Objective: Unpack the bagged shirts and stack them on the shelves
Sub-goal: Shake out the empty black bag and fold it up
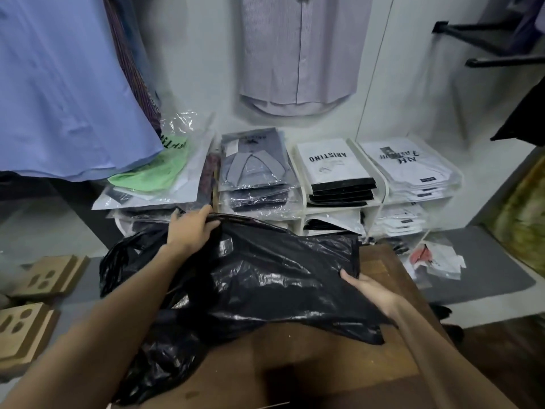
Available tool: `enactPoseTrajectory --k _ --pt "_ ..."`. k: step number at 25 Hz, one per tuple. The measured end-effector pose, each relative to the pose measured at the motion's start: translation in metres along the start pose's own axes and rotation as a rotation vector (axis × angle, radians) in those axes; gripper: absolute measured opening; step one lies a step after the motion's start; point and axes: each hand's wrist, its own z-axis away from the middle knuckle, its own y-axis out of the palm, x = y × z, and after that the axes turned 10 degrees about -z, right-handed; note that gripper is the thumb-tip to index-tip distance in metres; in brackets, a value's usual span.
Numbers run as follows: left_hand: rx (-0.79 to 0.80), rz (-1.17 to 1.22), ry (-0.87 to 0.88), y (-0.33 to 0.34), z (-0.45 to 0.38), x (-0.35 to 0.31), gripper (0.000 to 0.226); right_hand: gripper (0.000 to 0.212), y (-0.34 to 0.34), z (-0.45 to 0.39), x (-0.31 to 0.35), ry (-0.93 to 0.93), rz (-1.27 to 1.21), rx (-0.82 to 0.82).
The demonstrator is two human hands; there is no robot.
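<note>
A big black plastic bag (265, 278) lies crumpled on a brown wooden table (295, 364) in front of me. My left hand (188, 231) grips the bag's far top edge. My right hand (368, 290) holds its right side, fingers under a flat stiff corner. What is inside the bag is hidden. Behind it stands a low white shelf unit (383, 184) with stacks of packaged shirts: grey ones (253, 166), white packs with black lettering (330, 163) and white ones (413, 169). A green bagged shirt (153, 169) lies on the left stack.
A blue shirt (65, 84) hangs at the upper left and a pale striped shirt (298, 54) on the wall. Wooden blocks (44, 278) lie on the floor at left. Small loose packets (433, 258) sit on a grey mat at right.
</note>
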Motion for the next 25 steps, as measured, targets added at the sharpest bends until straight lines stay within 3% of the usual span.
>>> enactPoseTrajectory --k 3,7,9,11,14,16,18,21,25 --pt "0.051 0.077 0.035 -0.021 -0.015 0.003 0.049 0.065 -0.008 -0.018 -0.006 -0.097 0.325 -0.123" --pt "0.194 0.359 0.181 -0.011 0.014 -0.034 0.063 0.057 -0.034 -0.036 -0.038 -0.015 0.573 -0.428" --pt "0.276 0.488 0.358 -0.009 0.04 -0.047 0.072 0.06 -0.045 -0.041 -0.048 0.001 0.612 -0.513" --pt "0.375 0.423 0.614 -0.009 0.066 -0.058 0.084 0.059 -0.055 -0.047 -0.056 0.041 0.6 -0.601" --pt "0.428 0.078 0.934 0.007 0.092 -0.071 0.101 0.058 -0.061 -0.057 -0.067 0.12 0.57 -0.67" --pt "0.364 -0.113 1.003 0.022 0.099 -0.071 0.09 0.053 -0.062 -0.061 -0.064 0.081 0.603 -0.678" --pt "0.205 -0.168 0.9 0.028 0.099 -0.064 0.07 0.046 -0.067 -0.067 -0.062 0.028 0.672 -0.666" --pt "-0.035 -0.175 0.59 0.022 0.091 -0.057 0.036 0.04 -0.072 -0.076 -0.06 -0.065 0.762 -0.61" --pt "-0.106 -0.288 0.269 0.014 0.089 -0.059 0.038 0.037 -0.079 -0.088 -0.061 -0.144 0.823 -0.594"
